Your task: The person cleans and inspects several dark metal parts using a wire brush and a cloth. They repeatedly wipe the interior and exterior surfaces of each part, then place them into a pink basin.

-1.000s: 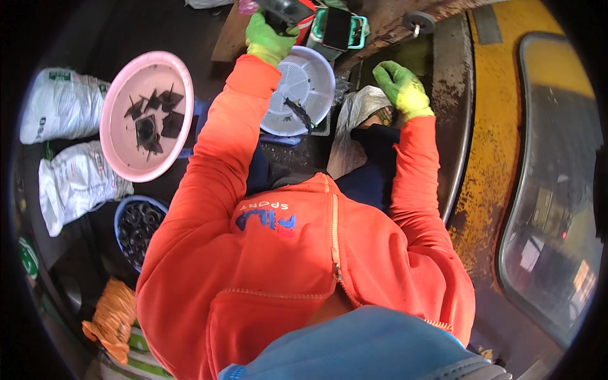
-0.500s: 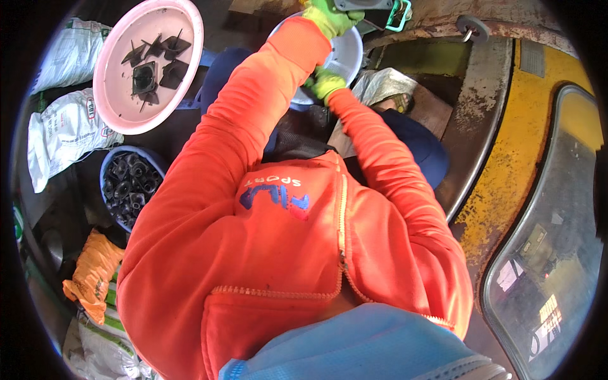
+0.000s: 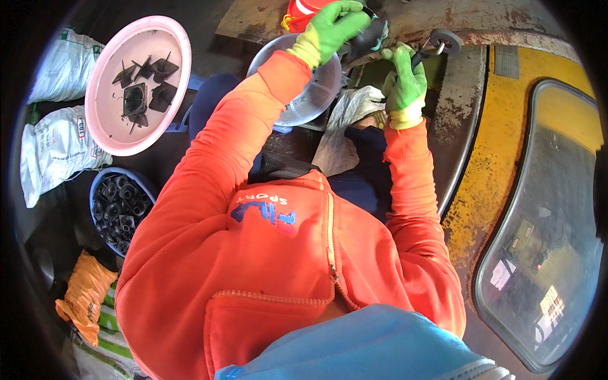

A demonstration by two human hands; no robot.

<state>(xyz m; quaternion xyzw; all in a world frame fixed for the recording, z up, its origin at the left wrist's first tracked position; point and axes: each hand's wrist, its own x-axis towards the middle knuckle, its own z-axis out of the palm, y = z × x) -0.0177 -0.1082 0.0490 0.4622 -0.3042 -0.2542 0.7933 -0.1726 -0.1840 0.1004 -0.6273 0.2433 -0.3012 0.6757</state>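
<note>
My left hand (image 3: 335, 30), in a green glove, is closed on a dark moulded rubber part (image 3: 368, 39) above the far rim of a pale blue-grey basket (image 3: 316, 95). A bit of teal shows at the part's right edge. My right hand (image 3: 405, 79), also gloved in green, is raised to the right of it with fingers curled. A short dark piece (image 3: 417, 58) shows at its fingers, too small to name. The two hands are apart.
A pink basin (image 3: 101, 120) with several black funnel-shaped parts stands at left. Below it is a blue tub (image 3: 144, 180) full of similar parts. White sacks (image 3: 57, 145) and an orange bag (image 3: 88, 288) lie farther left. A worn yellow machine panel (image 3: 500, 139) and grey wheel (image 3: 448, 40) are at right.
My right hand has left the basket, moving right and up. My left hand has come slightly nearer with the dark part, which has turned. A red item now shows at the top.
</note>
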